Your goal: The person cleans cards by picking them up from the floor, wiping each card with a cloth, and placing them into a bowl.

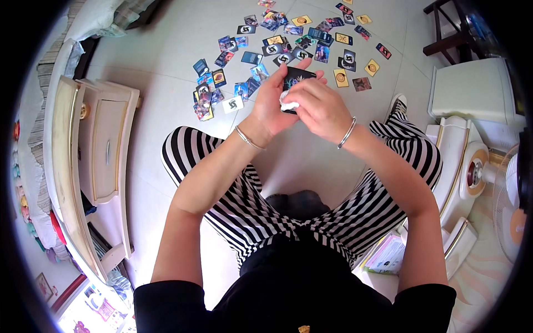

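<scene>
My left hand is turned palm up and holds a black card with a small colourful design. My right hand pinches a crumpled white tissue and presses it on the lower part of the card. The fingers of my right hand cover some of the card. Just beyond my hands, many picture cards lie scattered over the floor, some overlapping. Among them are yellow-faced cards and a white card with a black swirl.
A cream cabinet with a drawer stands to my left. On the right are a dark wooden stool, a pale box-like cabinet and a fan. My striped legs are spread on the tiled floor.
</scene>
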Tool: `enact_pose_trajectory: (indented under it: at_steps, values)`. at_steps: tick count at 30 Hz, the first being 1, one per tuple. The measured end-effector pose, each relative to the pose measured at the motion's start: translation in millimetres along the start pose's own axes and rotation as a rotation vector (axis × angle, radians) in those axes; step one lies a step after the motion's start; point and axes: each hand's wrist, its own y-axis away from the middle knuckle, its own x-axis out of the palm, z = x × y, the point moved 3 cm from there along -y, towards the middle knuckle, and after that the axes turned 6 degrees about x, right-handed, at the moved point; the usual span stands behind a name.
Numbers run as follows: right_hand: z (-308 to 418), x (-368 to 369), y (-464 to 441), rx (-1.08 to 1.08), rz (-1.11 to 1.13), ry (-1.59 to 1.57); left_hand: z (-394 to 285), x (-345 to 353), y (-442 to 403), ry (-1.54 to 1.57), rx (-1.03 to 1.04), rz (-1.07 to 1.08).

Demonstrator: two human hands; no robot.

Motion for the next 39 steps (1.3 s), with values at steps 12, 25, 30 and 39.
enact_pose_trajectory:
  at_steps: [12, 25, 30, 39]
  values:
    - [-9, -8, 14, 0.032, 0.011, 0.008, -11, -20, -14, 0.132, 0.142, 0.033]
    - [-9, 5, -4, 0.072, 0.071, -0.058, -7, -21, -7, 0.019, 0.07, 0.015]
    - [-13, 8, 18, 0.141, 0.137, -0.3, -24, -37, -13, 0.091, 0.201, 0.033]
    - [-45, 26, 29, 0.994, 0.257, -0.841, -20, -41, -11, -0.006, 0.16, 0.096]
